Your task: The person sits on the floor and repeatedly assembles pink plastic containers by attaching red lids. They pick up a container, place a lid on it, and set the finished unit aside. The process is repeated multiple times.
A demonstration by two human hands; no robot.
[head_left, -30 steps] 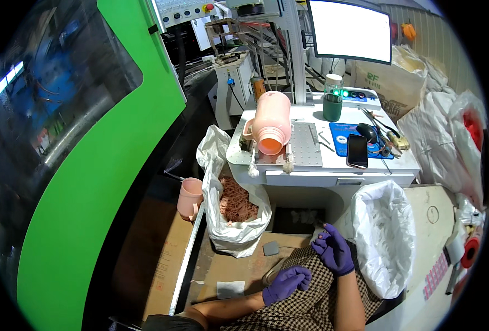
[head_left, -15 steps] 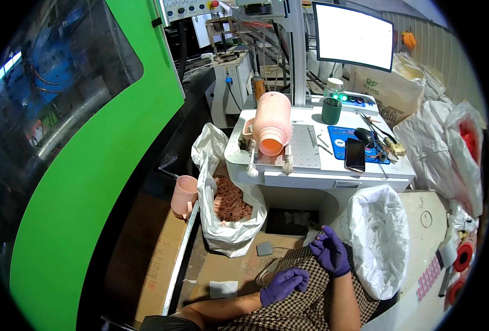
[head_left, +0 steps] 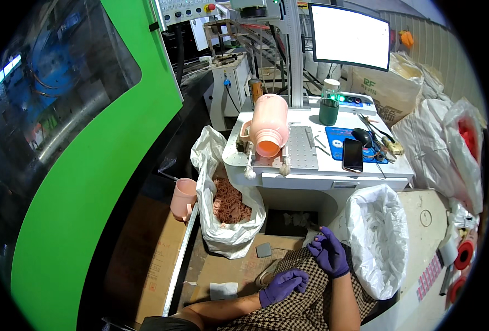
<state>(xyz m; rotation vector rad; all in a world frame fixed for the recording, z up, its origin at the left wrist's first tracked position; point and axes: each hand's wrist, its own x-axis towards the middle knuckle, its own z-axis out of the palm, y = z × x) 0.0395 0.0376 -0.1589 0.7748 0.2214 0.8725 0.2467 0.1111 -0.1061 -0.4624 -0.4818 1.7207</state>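
My left hand [head_left: 283, 287], in a purple glove, lies on my lap over checked cloth. Its fingers are loosely bent, and I see nothing in them. Beside it on the right, my right hand [head_left: 330, 256] is raised in a matching glove, fingers apart and a bare fingertip showing. It holds nothing I can see and is near the white-lined bin [head_left: 376, 243]. On the white workbench ahead, away from both hands, a pink jug [head_left: 270, 118] lies on its side on a fixture. Its open mouth faces me and its handle is on the left.
Another pink jug [head_left: 184, 198] stands on cardboard at left, by a white sack [head_left: 230, 240] of brownish-pink scraps. A green machine [head_left: 84, 165] fills the left side. The bench holds a phone [head_left: 353, 155], a green-filled bottle [head_left: 329, 103] and pliers. Above it is a monitor [head_left: 350, 37].
The view has shifted very slightly. Both hands stay nearly where they were, and the jug on the bench has not moved.
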